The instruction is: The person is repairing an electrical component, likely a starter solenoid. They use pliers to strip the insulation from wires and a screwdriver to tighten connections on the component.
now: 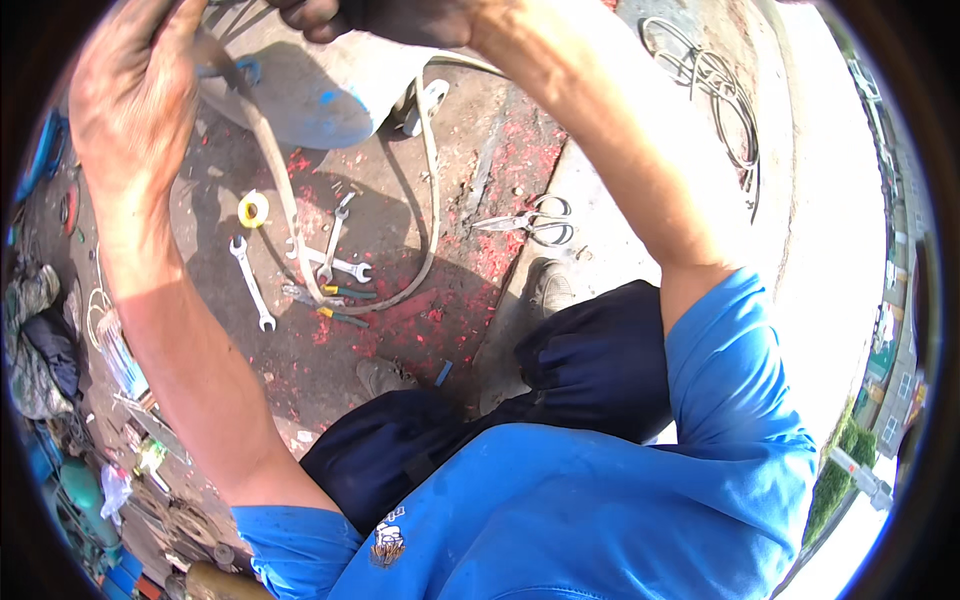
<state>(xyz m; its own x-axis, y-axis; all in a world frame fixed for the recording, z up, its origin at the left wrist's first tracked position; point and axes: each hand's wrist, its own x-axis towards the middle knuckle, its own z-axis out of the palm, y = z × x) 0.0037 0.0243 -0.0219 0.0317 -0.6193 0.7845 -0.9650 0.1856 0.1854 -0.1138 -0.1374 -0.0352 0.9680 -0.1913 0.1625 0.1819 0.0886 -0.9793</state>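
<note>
My left hand (135, 105) is raised at the upper left beside a grey hose or cable (270, 160), its fingertips cut off by the picture's edge. My right hand (395, 18), dark at the top, has its fingers curled, their hold unclear. Below hangs a loop of the cable near a pale rounded object with blue marks (320, 100). On the dirty, red-flecked ground (410, 340) lie open-end wrenches (250, 283), yellow-and-green-handled tools (345, 312), a yellow tape roll (253, 208) and scissors (550, 225).
A concrete ledge (610, 220) runs along the right, with coiled cable (720, 100) on it. My boots (552, 285) and bent knees are below my arms. Dark cloth (45, 340), a green object (80, 485) and other clutter line the left edge. Buildings show at the far right.
</note>
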